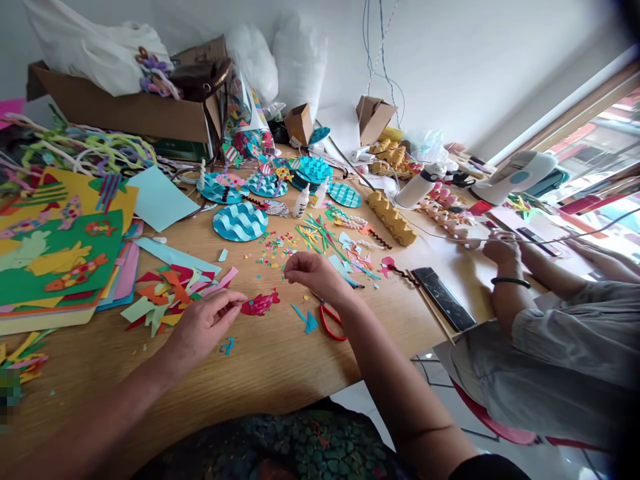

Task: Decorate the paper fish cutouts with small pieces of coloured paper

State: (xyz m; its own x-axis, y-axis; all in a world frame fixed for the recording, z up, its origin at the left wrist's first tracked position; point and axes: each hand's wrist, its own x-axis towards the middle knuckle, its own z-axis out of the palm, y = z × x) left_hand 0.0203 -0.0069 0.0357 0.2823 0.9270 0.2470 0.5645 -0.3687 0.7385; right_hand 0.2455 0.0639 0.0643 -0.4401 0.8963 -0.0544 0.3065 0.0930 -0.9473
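A red paper fish (260,304) lies near the table's front, with a small blue dot toward its left end. The pinched fingertips of my left hand (207,323) are at that end and appear to grip its edge. To the right and a little farther back, my right hand (320,277) hovers over the table with thumb and fingers pressed together. Whatever they hold, if anything, is too small to make out. Below the right wrist are red-handled scissors (331,323), their blades partly hidden. Tiny coloured paper dots (277,245) are scattered beyond the hands.
Paper scraps (167,297) are heaped on the left, beside stacked coloured sheets (117,277). Behind stand glue bottles (301,203) and blue wavy paper discs (240,221). A black phone (443,299) lies at right, near a co-worker's arm (507,293).
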